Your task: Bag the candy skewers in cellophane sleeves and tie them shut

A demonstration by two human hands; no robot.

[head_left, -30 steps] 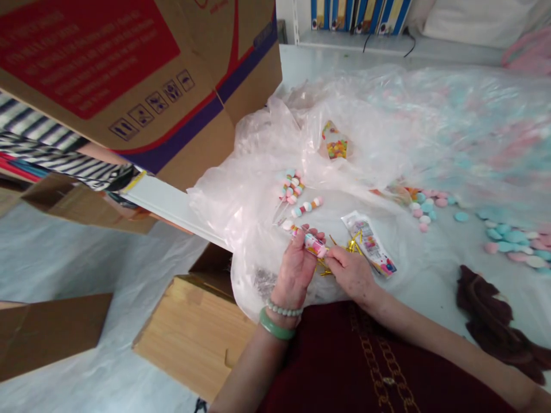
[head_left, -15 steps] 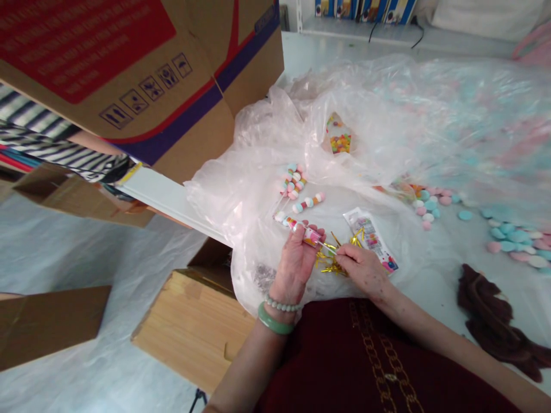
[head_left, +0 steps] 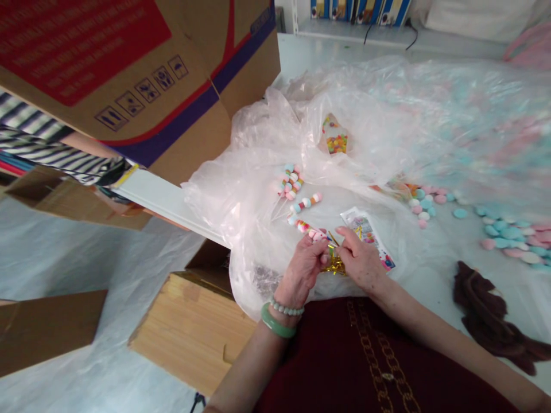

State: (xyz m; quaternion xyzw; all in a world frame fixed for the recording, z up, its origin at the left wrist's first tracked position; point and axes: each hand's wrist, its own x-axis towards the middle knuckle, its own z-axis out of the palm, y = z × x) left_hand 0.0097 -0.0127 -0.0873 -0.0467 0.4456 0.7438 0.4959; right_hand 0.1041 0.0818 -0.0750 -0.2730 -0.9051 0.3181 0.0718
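My left hand [head_left: 305, 265], with a jade bangle at the wrist, is closed around the lower end of a marshmallow skewer [head_left: 305, 227] in a printed clear wrapper. Fingers bent, my right hand [head_left: 361, 263] pinches a gold twist tie [head_left: 333, 238] against the wrapper's gathered end. Below both hands lies a pile of gold twist ties [head_left: 334, 266]. Printed plastic bags [head_left: 373, 241] rest flat just beyond my right hand. Farther off are a single marshmallow skewer [head_left: 307, 202] and a small stack of skewers [head_left: 291, 182], on crumpled clear plastic sheeting [head_left: 253, 201].
A large cardboard box [head_left: 181, 97] stands on the table at the left, with another person's striped sleeve [head_left: 51, 137] beside it. Loose pastel marshmallows [head_left: 512, 235] and a brown cloth [head_left: 482, 304] are at the right. A wooden panel [head_left: 189, 327] sits below the table edge.
My right hand has left the white stick and moved up and left to the wrapper's end, now with a gold tie. My left hand has turned and closed lower on the skewer.
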